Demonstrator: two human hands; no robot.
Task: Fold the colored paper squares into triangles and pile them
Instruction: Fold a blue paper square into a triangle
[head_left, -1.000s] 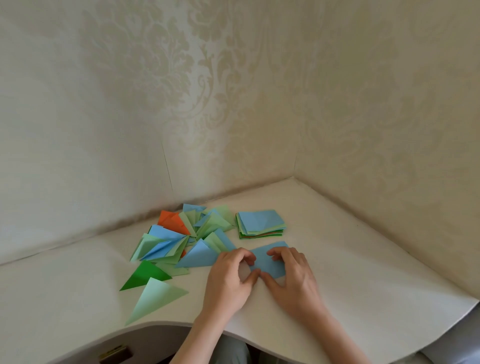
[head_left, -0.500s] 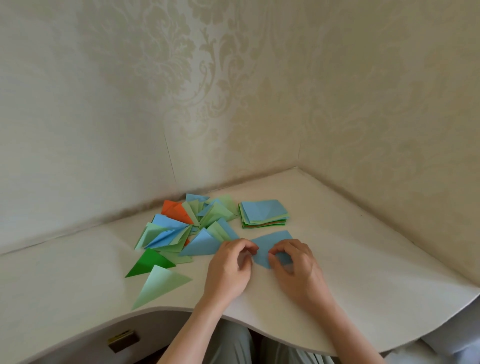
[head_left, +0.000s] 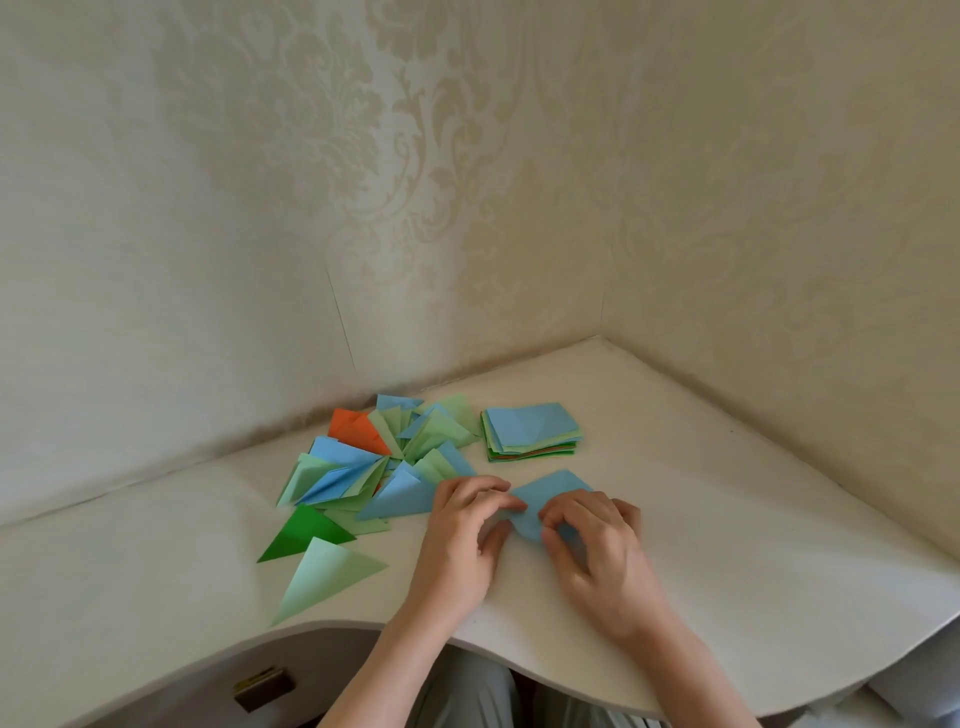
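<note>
At a corner desk (head_left: 727, 519) set against patterned wallpaper (head_left: 519, 182), a person folds coloured paper. Far left, near the desk's front edge, a pale green triangle (head_left: 327, 577) and a dark green triangle (head_left: 304, 530) lie apart from the rest, probably slid off or dropped short. Next right, the pile of triangles (head_left: 384, 452) fans out in blue, green & orange w/ points overlapping, likely because finished pieces get tossed down quickly, not squared up. Centre, the left hand (head_left: 462, 540) has fingers curled, tips pressing the near-left corner of a blue sheet (head_left: 550, 491); the right hand (head_left: 597, 540), also curled, pinches the sheet's near edge. Judged from this, both are lining up corners or setting a crease, the desk serving as backing. Behind them, the stack of squares (head_left: 532, 431), blue on top, sits within easy reach, approx. squared, so the next sheet lifts cleanly. Hard to make out: whether the blue sheet is already doubled over, since fingers cover its near half; the count of sheets in either pile; a small fitting (head_left: 262, 688) under the desk edge, unidentifiable.
</note>
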